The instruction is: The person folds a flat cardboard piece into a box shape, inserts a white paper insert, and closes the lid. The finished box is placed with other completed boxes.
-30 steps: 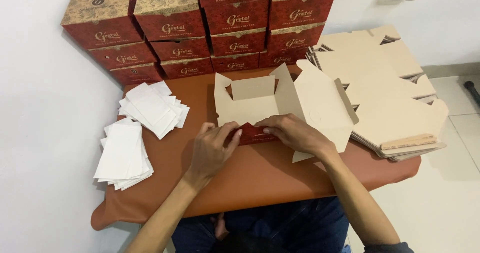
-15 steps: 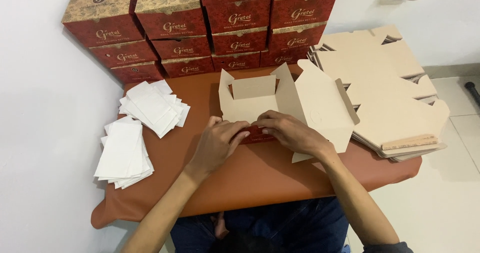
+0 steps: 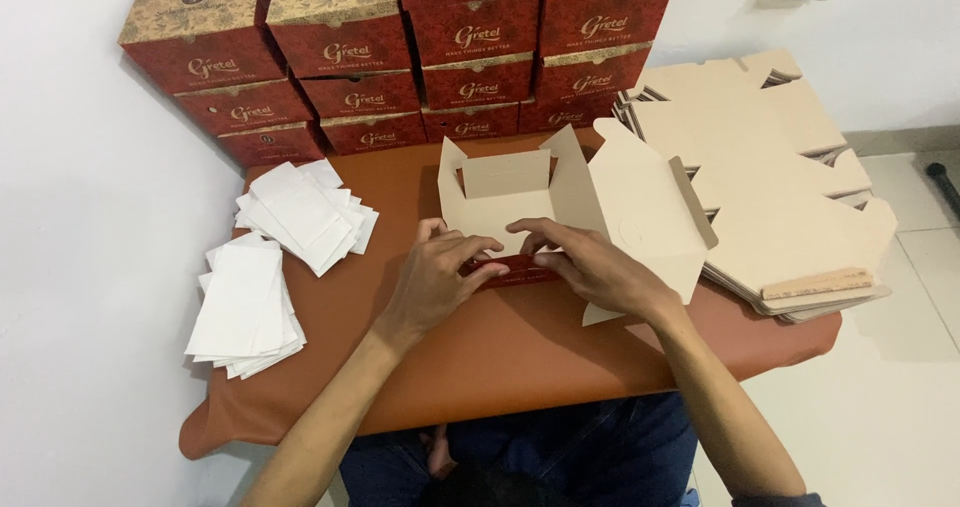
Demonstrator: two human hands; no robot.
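Observation:
A half-folded cardboard box point(image 3: 505, 192) stands open on the brown table point(image 3: 500, 357), plain tan inside and red outside, its lid flap point(image 3: 640, 207) spread to the right. My left hand point(image 3: 435, 277) and my right hand point(image 3: 590, 262) meet at the box's near wall, fingers pressing on the red front flap point(image 3: 515, 270). Both hands grip that flap edge.
Finished red and gold boxes point(image 3: 400, 57) are stacked against the white wall behind. A pile of flat tan box blanks point(image 3: 770, 187) lies at the right. Two heaps of white paper sheets point(image 3: 300, 212) point(image 3: 245, 302) lie at the left. The table's near edge hangs over my lap.
My hands have drawn closer together on the front flap, and the box has shifted slightly. The side walls stand a little more upright than a second ago.

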